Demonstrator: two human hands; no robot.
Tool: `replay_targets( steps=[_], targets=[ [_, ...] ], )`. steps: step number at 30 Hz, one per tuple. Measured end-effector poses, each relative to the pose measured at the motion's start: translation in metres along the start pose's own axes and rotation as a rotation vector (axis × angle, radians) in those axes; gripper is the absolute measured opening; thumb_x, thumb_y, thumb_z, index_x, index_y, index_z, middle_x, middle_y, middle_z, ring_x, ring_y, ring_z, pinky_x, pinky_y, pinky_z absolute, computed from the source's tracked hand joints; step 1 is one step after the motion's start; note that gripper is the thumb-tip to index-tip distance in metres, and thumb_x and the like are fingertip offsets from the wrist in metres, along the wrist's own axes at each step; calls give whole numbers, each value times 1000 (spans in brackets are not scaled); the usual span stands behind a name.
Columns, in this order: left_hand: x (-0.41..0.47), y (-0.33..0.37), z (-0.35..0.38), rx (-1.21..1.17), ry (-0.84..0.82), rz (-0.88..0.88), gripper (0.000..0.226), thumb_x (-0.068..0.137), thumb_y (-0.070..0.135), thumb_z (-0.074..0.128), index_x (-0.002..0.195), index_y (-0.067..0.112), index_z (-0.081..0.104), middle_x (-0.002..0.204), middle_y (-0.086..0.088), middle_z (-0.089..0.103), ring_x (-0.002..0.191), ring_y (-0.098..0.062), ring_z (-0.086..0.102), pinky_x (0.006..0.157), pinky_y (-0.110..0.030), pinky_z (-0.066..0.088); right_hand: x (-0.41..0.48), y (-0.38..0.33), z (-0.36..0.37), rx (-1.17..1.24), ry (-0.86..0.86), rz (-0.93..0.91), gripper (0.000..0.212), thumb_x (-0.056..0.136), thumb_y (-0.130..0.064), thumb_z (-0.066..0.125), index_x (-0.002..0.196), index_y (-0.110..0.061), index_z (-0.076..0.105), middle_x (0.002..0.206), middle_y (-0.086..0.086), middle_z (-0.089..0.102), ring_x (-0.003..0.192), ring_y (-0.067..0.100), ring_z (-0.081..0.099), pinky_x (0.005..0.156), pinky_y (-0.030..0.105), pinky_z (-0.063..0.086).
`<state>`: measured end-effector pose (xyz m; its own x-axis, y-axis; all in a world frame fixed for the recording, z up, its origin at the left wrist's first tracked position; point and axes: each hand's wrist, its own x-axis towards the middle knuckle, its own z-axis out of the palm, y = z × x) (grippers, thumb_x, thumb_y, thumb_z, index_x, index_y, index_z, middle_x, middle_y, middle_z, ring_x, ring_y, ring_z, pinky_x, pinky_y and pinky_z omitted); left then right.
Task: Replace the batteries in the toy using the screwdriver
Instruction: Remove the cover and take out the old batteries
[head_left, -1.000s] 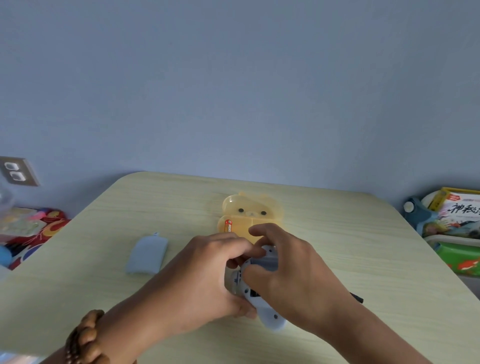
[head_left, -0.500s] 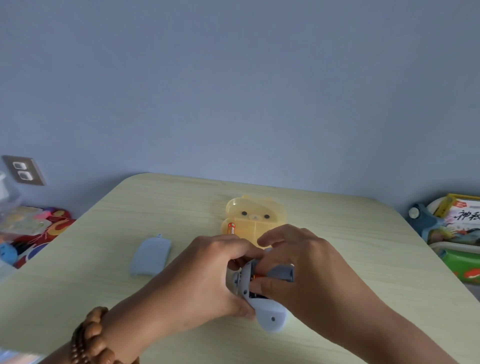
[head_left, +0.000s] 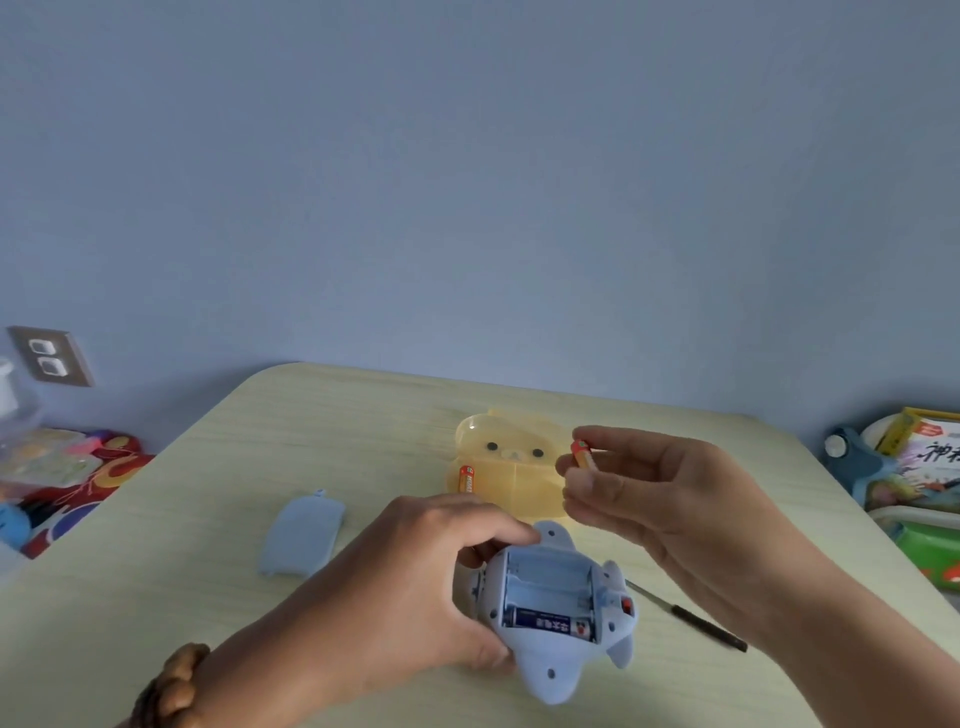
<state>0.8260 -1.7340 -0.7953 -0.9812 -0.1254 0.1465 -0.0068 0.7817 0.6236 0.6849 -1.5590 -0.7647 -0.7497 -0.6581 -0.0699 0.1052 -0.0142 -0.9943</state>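
A pale blue toy (head_left: 558, 654) lies belly-up on the table, its battery bay open. One dark blue battery (head_left: 551, 623) sits in the nearest slot; the other slots look bare. My left hand (head_left: 415, 577) grips the toy's left side. My right hand (head_left: 649, 488) is raised above and behind the toy, pinching an orange battery (head_left: 581, 453) between thumb and fingers. The toy's blue cover (head_left: 302, 533) rests to the left. The screwdriver (head_left: 691, 618) lies on the table at the right, partly hidden by my right forearm.
A translucent yellow bear-shaped box (head_left: 506, 467) stands open behind the toy, with an orange battery (head_left: 466, 479) in it. Toys and a book (head_left: 930, 457) lie off the table's right edge, colourful items (head_left: 67, 467) off the left. A wall socket (head_left: 49, 356) is at left.
My right hand has lifted away from the toy's battery bay, up and to the right, with an orange battery in its fingers. The open bay now shows. My left hand stays on the toy.
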Motion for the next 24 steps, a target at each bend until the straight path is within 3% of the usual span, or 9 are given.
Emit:
replay_targets(
  steps=[3, 7, 10, 13, 19, 24],
  targets=[
    [0, -1, 0, 4, 1, -2, 70, 53, 31, 91, 117, 48, 66, 105, 31, 65, 100, 8, 61, 76, -5, 45, 4, -9, 0, -183, -26, -45, 59, 59, -11, 88, 115, -9, 70, 98, 6, 81, 85, 22, 79, 74, 24, 61],
    [0, -1, 1, 26, 10, -11, 73, 53, 33, 92, 119, 47, 66, 103, 29, 66, 101, 8, 60, 77, -6, 45, 29, -15, 12, -760, 58, -201, 56, 54, -46, 93, 104, -31, 73, 89, -12, 78, 67, 4, 74, 65, 14, 54],
    [0, 0, 0, 39, 1, -6, 74, 53, 34, 92, 120, 49, 65, 105, 30, 65, 102, 10, 59, 77, -5, 44, 53, -5, 25, -1057, 2, -282, 64, 55, -58, 90, 111, -34, 71, 94, -18, 67, 75, -4, 62, 65, 14, 46],
    [-1, 1, -1, 33, -2, 10, 73, 53, 33, 93, 120, 48, 66, 106, 29, 65, 102, 10, 60, 77, -5, 44, 70, 6, 36, -1145, -73, -287, 64, 60, -53, 90, 117, -28, 71, 99, -14, 63, 74, -2, 54, 68, 16, 44],
    [0, 0, -1, 32, -7, 13, 73, 54, 39, 92, 122, 47, 64, 107, 28, 65, 101, 8, 62, 77, -10, 49, 84, 15, 43, -1180, -146, -215, 62, 66, -52, 86, 120, -25, 70, 99, -13, 67, 91, 5, 63, 85, 23, 55],
    [1, 1, -3, 41, -7, -6, 74, 54, 41, 93, 122, 47, 64, 107, 29, 65, 102, 9, 60, 81, -11, 50, 83, 15, 42, -1207, -194, -199, 61, 73, -50, 82, 126, -25, 66, 98, -16, 62, 88, 2, 58, 75, 14, 44]
  ],
)
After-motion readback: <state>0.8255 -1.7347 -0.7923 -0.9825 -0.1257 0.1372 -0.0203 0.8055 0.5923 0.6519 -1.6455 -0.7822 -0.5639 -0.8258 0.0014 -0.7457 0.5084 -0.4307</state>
